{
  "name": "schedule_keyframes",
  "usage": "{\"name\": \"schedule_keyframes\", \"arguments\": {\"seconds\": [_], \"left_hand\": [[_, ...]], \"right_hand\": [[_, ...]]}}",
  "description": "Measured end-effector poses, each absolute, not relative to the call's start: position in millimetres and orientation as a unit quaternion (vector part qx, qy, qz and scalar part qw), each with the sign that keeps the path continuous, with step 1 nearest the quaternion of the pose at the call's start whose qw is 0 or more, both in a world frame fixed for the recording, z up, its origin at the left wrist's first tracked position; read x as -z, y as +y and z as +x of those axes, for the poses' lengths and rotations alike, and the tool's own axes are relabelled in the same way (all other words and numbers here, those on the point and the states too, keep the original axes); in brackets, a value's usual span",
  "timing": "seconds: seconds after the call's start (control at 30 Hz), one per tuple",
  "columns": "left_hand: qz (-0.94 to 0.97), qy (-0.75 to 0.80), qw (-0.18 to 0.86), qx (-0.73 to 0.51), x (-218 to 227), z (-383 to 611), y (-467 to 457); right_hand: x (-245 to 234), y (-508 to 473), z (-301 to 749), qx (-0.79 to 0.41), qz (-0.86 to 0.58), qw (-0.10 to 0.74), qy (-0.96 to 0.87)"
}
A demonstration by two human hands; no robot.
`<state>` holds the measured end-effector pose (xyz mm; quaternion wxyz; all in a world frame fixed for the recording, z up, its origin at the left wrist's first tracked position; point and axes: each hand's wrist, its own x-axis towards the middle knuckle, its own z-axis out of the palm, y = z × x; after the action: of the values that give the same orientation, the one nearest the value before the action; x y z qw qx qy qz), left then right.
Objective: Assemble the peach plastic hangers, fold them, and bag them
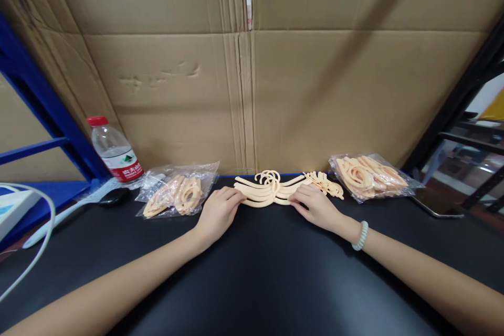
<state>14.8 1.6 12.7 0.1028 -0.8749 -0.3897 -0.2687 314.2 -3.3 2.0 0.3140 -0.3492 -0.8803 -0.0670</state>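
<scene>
A stack of small peach plastic hangers (268,189) lies on the black table (260,273) near the cardboard wall. My left hand (218,212) rests at the stack's left end, fingers curled against it. My right hand (317,205) presses on the right end, fingers together; a pale bead bracelet (360,235) circles that wrist. A loose pile of small peach parts (325,182) lies just right of the hangers.
A clear bag of peach parts (177,194) lies at left, another bag (370,174) at right. A water bottle with a red cap (115,151), a white cable (39,236), a phone (435,203) and cardboard sheets (252,63) surround the spot.
</scene>
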Motion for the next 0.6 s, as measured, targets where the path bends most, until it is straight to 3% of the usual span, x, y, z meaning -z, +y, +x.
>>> {"name": "schedule_keyframes", "arguments": {"seconds": [0.6], "left_hand": [[-0.878, -0.372, 0.121, 0.277, -15.8, 18.1, -2.6]], "right_hand": [[-4.6, -7.2, 313.3, 0.074, -0.341, 0.338, -0.874]]}}
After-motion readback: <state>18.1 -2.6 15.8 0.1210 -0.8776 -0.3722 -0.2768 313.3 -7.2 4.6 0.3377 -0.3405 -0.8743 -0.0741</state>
